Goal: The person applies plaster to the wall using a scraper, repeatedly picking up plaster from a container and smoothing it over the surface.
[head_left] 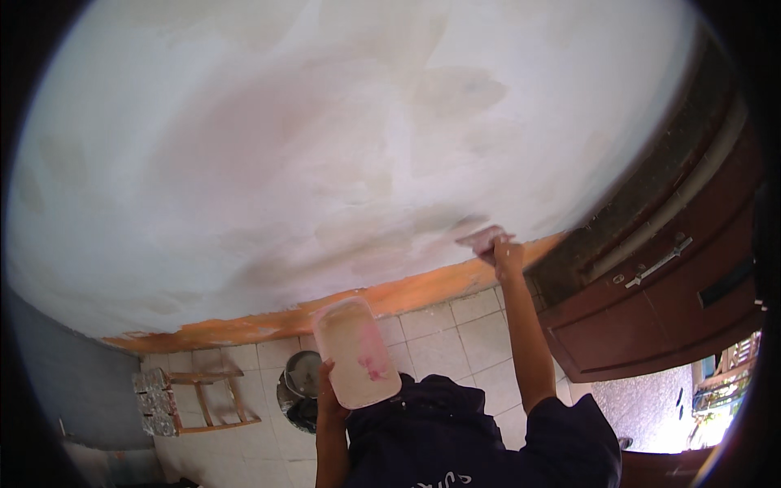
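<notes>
My left hand (329, 400) grips the near left side of a rounded plastic tub (379, 346), whitish inside with pink smears. The tub is tilted so that its inside faces up. Up at the wall, my right hand (508, 255) is closed around a pinkish putty knife (486, 239), its blade flat to the surface near the bottom of the white area. Motion blurs the blade a little, and my fingers hide its handle. The white wall (358, 154) carries beige and pinkish patches of filler, with an unfilled orange strip (431, 286) along its foot.
On the tiled floor (435, 350) at left stand a paint-spattered wooden stool (203, 403) and a dark bucket (303, 376). A brown door (651, 301) with a metal handle (659, 262) is at right, beside a bright opening. A grey wall (73, 374) bounds the far left.
</notes>
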A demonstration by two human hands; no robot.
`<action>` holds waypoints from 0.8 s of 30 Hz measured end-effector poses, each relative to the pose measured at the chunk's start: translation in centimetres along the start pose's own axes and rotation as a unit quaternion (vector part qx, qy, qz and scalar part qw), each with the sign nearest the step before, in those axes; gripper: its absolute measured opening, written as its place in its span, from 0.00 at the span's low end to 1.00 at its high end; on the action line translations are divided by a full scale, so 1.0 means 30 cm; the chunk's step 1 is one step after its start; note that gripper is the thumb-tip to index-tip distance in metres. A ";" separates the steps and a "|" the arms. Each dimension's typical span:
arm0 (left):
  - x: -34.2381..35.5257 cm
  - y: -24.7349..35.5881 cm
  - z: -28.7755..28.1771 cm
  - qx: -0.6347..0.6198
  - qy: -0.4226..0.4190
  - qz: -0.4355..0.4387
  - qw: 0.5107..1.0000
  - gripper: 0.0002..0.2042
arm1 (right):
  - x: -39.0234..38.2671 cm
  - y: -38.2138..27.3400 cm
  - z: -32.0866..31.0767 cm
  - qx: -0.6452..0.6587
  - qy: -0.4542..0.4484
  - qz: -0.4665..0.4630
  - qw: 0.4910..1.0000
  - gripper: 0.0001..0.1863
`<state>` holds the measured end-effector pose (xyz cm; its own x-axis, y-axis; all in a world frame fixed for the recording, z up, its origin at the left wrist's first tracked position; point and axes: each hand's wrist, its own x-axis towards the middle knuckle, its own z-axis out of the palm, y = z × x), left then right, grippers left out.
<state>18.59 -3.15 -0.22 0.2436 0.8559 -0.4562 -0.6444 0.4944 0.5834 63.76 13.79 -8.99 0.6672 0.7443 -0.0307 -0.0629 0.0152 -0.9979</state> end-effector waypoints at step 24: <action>-0.056 0.044 0.056 -0.021 0.002 0.033 0.999 0.30 | -0.140 -0.610 0.258 0.122 0.024 -0.090 0.988 0.10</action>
<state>18.52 -3.69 2.45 0.1955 0.8859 -0.4207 -0.6896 0.4292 0.5833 56.37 15.54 9.86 0.7182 0.6820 0.1382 -0.1120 0.3093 -0.9444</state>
